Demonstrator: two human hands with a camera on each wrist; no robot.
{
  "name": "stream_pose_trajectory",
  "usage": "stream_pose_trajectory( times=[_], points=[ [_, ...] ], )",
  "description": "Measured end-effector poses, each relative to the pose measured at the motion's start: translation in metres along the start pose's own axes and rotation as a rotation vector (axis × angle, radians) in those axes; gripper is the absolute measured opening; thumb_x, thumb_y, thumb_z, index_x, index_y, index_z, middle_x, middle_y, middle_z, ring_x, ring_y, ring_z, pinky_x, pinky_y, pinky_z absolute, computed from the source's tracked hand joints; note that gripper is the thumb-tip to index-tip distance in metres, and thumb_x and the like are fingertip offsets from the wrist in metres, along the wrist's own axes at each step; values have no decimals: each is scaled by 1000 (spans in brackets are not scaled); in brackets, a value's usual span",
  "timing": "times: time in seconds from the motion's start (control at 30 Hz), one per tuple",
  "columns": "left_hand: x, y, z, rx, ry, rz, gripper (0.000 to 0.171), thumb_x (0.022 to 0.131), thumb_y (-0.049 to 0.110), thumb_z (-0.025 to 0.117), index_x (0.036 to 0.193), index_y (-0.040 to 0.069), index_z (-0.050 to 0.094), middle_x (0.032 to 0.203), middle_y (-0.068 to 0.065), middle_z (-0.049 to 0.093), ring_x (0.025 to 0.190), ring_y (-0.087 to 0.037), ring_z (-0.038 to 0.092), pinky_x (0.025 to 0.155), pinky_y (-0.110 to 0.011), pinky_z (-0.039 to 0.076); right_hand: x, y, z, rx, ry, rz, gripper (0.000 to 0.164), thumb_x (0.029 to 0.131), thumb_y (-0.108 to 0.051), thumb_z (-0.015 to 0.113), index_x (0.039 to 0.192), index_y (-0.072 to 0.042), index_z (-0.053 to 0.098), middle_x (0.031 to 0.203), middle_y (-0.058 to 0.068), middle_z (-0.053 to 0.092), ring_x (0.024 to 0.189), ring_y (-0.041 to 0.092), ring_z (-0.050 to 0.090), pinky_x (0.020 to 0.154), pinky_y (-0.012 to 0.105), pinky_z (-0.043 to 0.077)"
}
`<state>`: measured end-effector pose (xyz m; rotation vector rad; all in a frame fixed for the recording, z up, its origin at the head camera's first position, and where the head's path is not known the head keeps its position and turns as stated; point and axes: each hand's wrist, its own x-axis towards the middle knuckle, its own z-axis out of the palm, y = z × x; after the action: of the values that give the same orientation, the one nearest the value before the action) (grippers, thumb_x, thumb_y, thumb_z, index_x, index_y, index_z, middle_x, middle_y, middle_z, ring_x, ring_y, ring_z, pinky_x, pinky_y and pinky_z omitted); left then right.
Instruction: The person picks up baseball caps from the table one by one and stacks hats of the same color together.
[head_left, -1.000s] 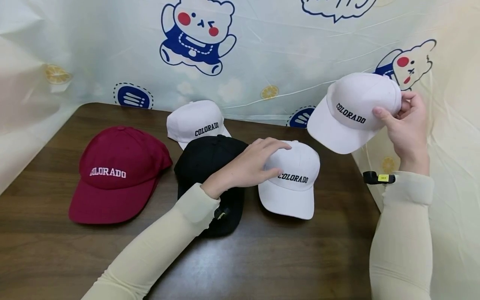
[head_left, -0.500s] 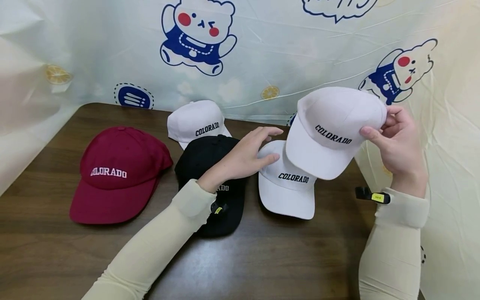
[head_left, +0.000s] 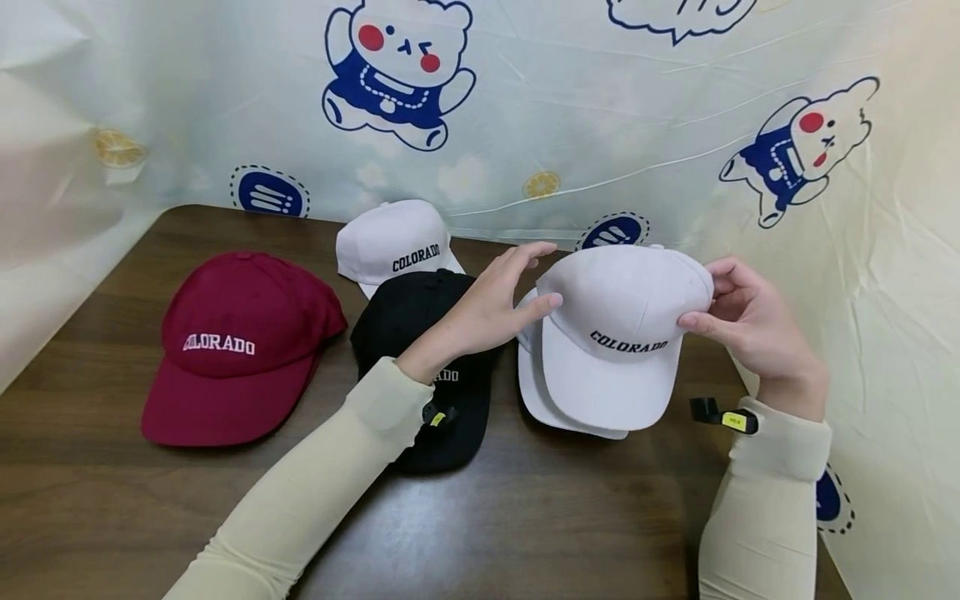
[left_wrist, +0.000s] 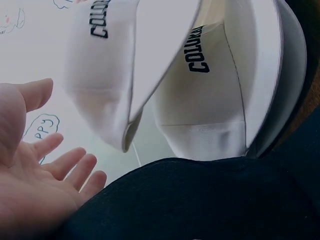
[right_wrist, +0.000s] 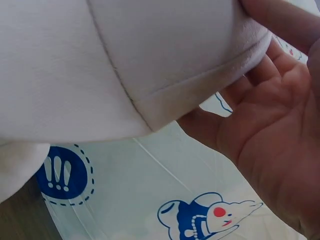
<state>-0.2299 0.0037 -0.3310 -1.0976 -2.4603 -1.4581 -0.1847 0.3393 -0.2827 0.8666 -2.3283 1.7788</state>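
A white cap (head_left: 626, 325) lettered COLORADO is held by the right hand (head_left: 742, 321) at the rear of its crown, thumb and fingers curled around the fabric edge, as is confirmed in the right wrist view. The cap is positioned directly over a second white cap (head_left: 534, 392), of which only the left edge and brim rim are visible beneath it; whether the two are in full contact cannot be told. The left hand (head_left: 491, 304) is seen with fingers extended and relaxed, its fingertips at the left side of the held cap's crown, gripping nothing; it lies over a black cap (head_left: 420, 321). A third white cap (head_left: 390, 242) is placed behind the black one, and a dark red cap (head_left: 236, 333) lies well to the left. All are carried on a dark wooden surface (head_left: 525, 517), backed by a printed plastic sheet (head_left: 562, 108).
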Motion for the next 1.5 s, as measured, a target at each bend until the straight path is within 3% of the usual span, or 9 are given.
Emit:
stream_pose_trajectory(
  times=[0.2,0.43,0.6,0.7,0.93,1.23,1.5],
  points=[
    [1,1,2,-148,-65,0,59,95,44,56,144,18,35,139,5,44,125,-6,38,104,-30,33,-2,-5,3,7,-79,16,48,69,29,64,112,14,46,96,21,63,79,28,63,72,28,54],
    [-8,36,-12,-315,-138,-59,43,97,21,59,135,6,45,129,-5,51,111,-16,48,97,-32,41,-1,-5,5,-13,-129,43,49,71,28,64,114,12,47,96,21,63,79,27,63,72,28,54],
    [-8,33,-7,-436,-160,-103,35,96,17,60,128,7,50,118,-6,54,101,-19,51,86,-31,45,-3,-6,4,-29,-158,69,50,72,27,64,116,10,46,98,21,63,82,28,62,72,28,54],
    [-6,23,-1,-532,-164,-128,30,97,16,59,124,6,51,112,-8,56,96,-20,53,83,-33,45,-4,-6,2,-44,-191,85,52,72,26,65,118,9,46,100,22,61,84,29,60,72,29,54],
    [-1,6,10,-662,-140,-167,26,98,19,56,122,10,53,114,-7,58,102,-19,53,87,-34,43,-3,-3,1,-120,-243,154,62,73,21,69,126,1,45,106,22,58,89,31,57,72,31,54],
    [-1,1,21,-701,-54,-305,30,96,23,60,123,11,54,113,-7,58,103,-18,53,90,-32,42,0,11,-3,-173,-235,261,59,78,13,69,128,-5,44,108,18,54,94,29,53,72,30,54],
    [-2,0,31,-577,-16,-346,29,97,25,58,124,15,52,118,0,56,112,-11,48,96,-35,41,2,34,-10,-156,-253,283,54,82,8,68,128,-6,44,108,18,54,94,30,53,73,31,54]
  ],
)
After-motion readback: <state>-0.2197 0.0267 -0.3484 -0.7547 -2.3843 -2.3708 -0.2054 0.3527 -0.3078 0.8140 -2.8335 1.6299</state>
